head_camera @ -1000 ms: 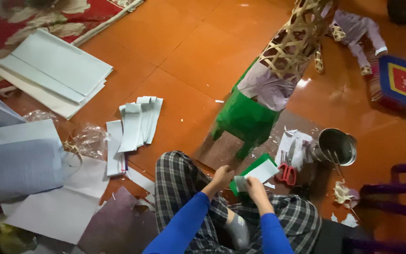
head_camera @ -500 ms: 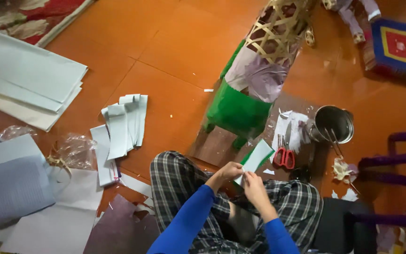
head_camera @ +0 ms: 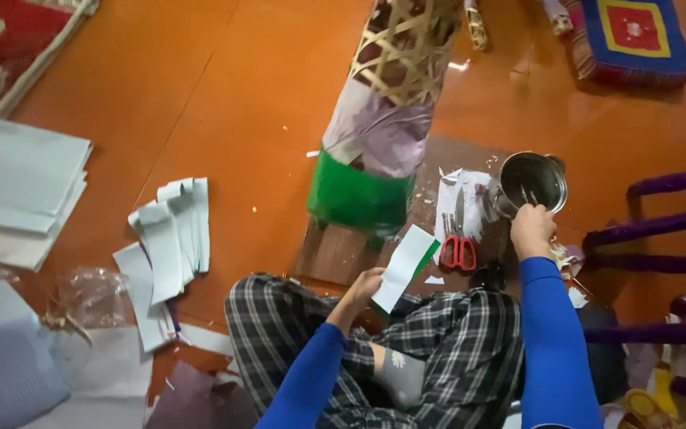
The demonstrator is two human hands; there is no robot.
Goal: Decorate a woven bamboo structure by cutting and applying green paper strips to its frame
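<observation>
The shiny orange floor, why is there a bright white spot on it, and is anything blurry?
Head view: that spot is glare from a light bouncing off the glossy floor beside the woven basket frame; the metal pot gleams too; the whole picture is slightly soft.

No labels, signs or screens show anywhere in the frame. The only packaging is a crumpled clear plastic bag (head_camera: 89, 295) lying on the orange floor at the lower left, just beside the cut white paper strips (head_camera: 170, 238). Its open end is gathered and tied with a pale string, and it looks empty and shiny.
</observation>
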